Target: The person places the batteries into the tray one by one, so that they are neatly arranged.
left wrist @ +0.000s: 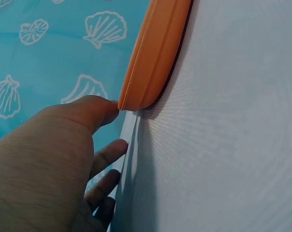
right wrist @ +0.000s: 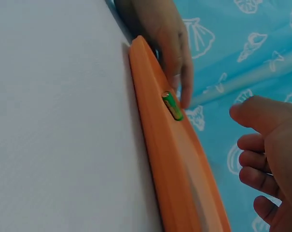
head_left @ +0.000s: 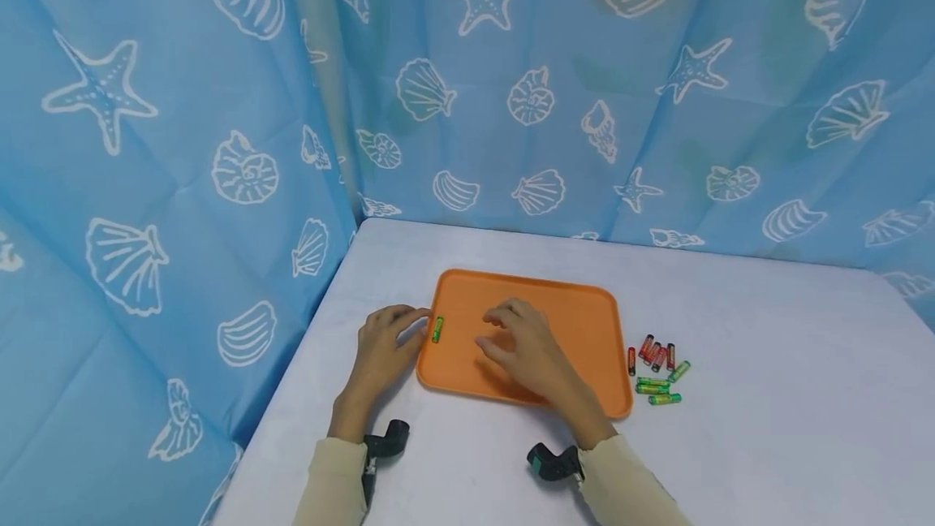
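Observation:
One green battery [head_left: 437,329] lies on the orange tray [head_left: 577,299], just inside its left rim. Beside that rim is my left hand [head_left: 383,351], its fingers loosely bent; in the left wrist view the thumb [left wrist: 95,110] meets the tray's edge. My right hand [head_left: 527,351] hovers over the middle of the tray with thumb and fingers apart, holding nothing. From the right wrist, the same green battery shows near the fingers of the left hand, away from the right thumb [right wrist: 261,113].
Right of the tray, several red batteries [head_left: 655,354] and several green batteries [head_left: 652,389] lie loose on the white table [head_left: 774,396]. Blue curtains [head_left: 482,144] with shell prints close off the back and left sides.

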Action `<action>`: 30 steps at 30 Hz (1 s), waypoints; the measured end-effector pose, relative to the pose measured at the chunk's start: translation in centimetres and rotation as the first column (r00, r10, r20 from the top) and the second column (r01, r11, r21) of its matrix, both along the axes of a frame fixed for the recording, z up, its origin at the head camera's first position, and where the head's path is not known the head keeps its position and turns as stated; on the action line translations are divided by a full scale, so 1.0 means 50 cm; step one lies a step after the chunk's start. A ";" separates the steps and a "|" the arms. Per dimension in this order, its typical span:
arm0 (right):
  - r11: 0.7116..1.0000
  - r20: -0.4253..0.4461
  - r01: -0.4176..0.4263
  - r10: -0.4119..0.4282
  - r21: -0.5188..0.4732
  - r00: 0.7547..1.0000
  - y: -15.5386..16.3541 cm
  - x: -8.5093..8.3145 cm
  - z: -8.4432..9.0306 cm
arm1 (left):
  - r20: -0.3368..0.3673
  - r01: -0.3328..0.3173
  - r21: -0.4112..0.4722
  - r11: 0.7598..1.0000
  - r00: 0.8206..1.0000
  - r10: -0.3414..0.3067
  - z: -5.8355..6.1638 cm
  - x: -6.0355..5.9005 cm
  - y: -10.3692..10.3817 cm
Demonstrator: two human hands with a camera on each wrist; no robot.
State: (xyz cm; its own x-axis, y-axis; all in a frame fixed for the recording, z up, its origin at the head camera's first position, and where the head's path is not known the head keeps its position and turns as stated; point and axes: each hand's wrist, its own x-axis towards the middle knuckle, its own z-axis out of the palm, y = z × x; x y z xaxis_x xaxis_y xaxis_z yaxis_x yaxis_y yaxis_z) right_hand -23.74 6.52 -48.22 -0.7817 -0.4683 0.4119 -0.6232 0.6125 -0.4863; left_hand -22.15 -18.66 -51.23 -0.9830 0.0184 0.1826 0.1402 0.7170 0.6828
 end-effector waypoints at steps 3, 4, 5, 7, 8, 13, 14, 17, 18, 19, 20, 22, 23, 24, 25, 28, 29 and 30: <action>1.000 -0.035 0.025 -0.026 -0.008 0.999 0.032 0.017 0.004 | -0.002 0.005 0.007 1.000 1.000 -0.005 -0.002 -0.003 -0.002; 0.999 -0.050 0.038 -0.039 -0.008 0.998 0.042 0.022 0.004 | -0.005 0.007 0.008 1.000 1.000 -0.007 -0.001 -0.004 -0.003; 0.999 -0.065 0.050 -0.050 -0.011 0.997 0.053 0.027 0.004 | -0.004 0.007 0.014 1.000 1.000 -0.007 0.000 -0.005 -0.004; 0.997 -0.085 0.078 -0.080 -0.021 0.993 0.074 0.035 0.000 | 0.000 0.009 0.018 1.000 1.000 -0.009 0.002 -0.005 -0.005; 0.995 -0.093 0.100 -0.101 -0.023 0.991 0.084 0.040 -0.002 | 0.004 0.009 0.017 1.000 1.000 -0.009 0.004 -0.005 -0.005; 0.975 -0.113 0.221 -0.223 -0.032 0.968 0.134 0.062 -0.012 | 0.032 0.009 0.009 1.000 0.999 -0.009 0.006 -0.002 0.000; 0.969 -0.121 0.243 -0.245 -0.037 0.962 0.144 0.067 -0.014 | 0.035 0.009 0.008 1.000 0.999 -0.009 0.006 -0.001 0.002; 0.956 -0.158 0.285 -0.292 -0.069 0.943 0.173 0.082 -0.021 | 0.041 0.015 0.010 1.000 0.999 -0.015 0.004 0.000 0.004; 0.952 -0.170 0.294 -0.304 -0.082 0.937 0.182 0.087 -0.024 | 0.039 0.018 0.010 1.000 0.999 -0.018 0.003 0.000 0.004; 0.947 -0.177 0.306 -0.319 -0.093 0.931 0.191 0.092 -0.027 | 0.035 0.020 0.011 1.000 0.999 -0.021 0.003 0.000 0.005; 0.942 -0.178 0.318 -0.333 -0.106 0.926 0.199 0.097 -0.030 | 0.028 0.024 0.010 1.000 0.999 -0.024 0.003 -0.001 0.005; 0.929 -0.164 0.349 -0.365 -0.122 0.916 0.215 0.107 -0.034 | 0.022 0.029 0.005 1.000 0.999 -0.029 0.004 -0.002 0.005; 0.923 -0.153 0.361 -0.379 -0.129 0.913 0.222 0.111 -0.035 | 0.021 0.030 0.002 1.000 0.999 -0.030 0.004 -0.002 0.006; 0.918 -0.142 0.375 -0.392 -0.132 0.909 0.229 0.114 -0.036 | 0.023 0.030 -0.002 1.000 0.999 -0.030 0.005 -0.003 0.006; 0.911 -0.126 0.389 -0.406 -0.137 0.905 0.236 0.118 -0.036 | 0.028 0.029 -0.003 1.000 0.999 -0.029 0.006 -0.002 0.006; 0.895 -0.090 0.417 -0.434 -0.157 0.897 0.254 0.130 -0.036 | 0.042 0.029 -0.015 0.999 0.999 -0.028 0.007 -0.001 0.006; 0.887 -0.075 0.433 -0.448 -0.159 0.891 0.260 0.134 -0.035 | 0.047 0.027 -0.016 1.000 0.999 -0.026 0.007 0.000 0.006; 0.879 -0.060 0.450 -0.464 -0.159 0.884 0.266 0.139 -0.035 | 0.046 0.028 -0.014 1.000 0.999 -0.027 0.007 0.000 0.005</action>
State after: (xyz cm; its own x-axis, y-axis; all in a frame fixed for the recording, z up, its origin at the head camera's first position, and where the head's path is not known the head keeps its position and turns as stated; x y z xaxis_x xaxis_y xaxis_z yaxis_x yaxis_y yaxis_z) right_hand -16.80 19.81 -49.97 -0.8495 -0.0021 0.5276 -0.3366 0.7722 -0.5389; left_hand -22.13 -18.39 -50.88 -0.9895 0.0475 0.1368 0.1286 0.7230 0.6787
